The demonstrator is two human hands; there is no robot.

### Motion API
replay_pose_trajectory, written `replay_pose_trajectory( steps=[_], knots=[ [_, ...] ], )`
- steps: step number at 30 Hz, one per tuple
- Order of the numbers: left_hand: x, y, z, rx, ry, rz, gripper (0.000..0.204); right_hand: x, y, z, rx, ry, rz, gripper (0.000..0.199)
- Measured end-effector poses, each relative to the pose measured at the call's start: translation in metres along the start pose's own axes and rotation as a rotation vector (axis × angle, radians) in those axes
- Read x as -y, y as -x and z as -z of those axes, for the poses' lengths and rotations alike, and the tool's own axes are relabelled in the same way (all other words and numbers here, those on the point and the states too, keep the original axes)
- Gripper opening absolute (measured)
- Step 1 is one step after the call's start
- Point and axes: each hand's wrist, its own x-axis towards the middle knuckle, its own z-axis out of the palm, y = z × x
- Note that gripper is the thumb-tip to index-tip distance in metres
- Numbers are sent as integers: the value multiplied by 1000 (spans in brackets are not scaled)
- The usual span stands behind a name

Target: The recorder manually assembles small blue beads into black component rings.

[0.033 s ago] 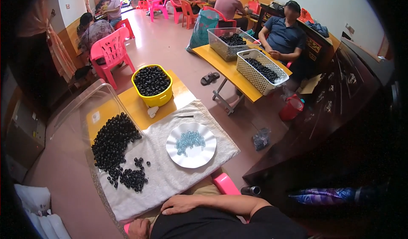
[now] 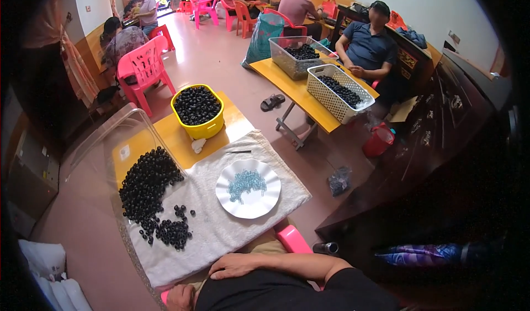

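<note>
My right hand [image 2: 234,265] lies flat on my lap below the table, fingers slightly apart, holding nothing. My left hand [image 2: 179,298] rests at the lower edge, half hidden by my black shirt. In front of them a white towel [image 2: 221,228] covers a yellow table [image 2: 171,137]. On the towel stands a white scalloped plate [image 2: 259,206] with small light-blue rings, and to its left is a heap of black rings [image 2: 146,184]. A yellow tub [image 2: 204,128] full of black rings stands further back. A thin dark tool [image 2: 238,152] lies near the plate.
A clear plastic tray [image 2: 99,145] stands along the table's left side. A second yellow table [image 2: 292,87] carries two baskets of black pieces, with a seated person [image 2: 367,46] behind it. Pink chair [image 2: 146,68], red bucket [image 2: 378,141], sandals [image 2: 272,101], dark cabinet [image 2: 441,145] at right.
</note>
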Motion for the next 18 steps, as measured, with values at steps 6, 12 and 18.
replay_pose_trajectory(
  steps=[6, 12, 18],
  knots=[
    [12, 9, -28, -84, 181, 21, 23, 0, 0, -2, -7, 36, -2, 51],
    [9, 5, -26, -129, 268, 64, 30, 1, 0, -1, -11, 53, -30, 53],
    [3, 10, -19, -40, 188, 230, 28, -11, -2, -7, -63, 4, -17, 53]
  ],
)
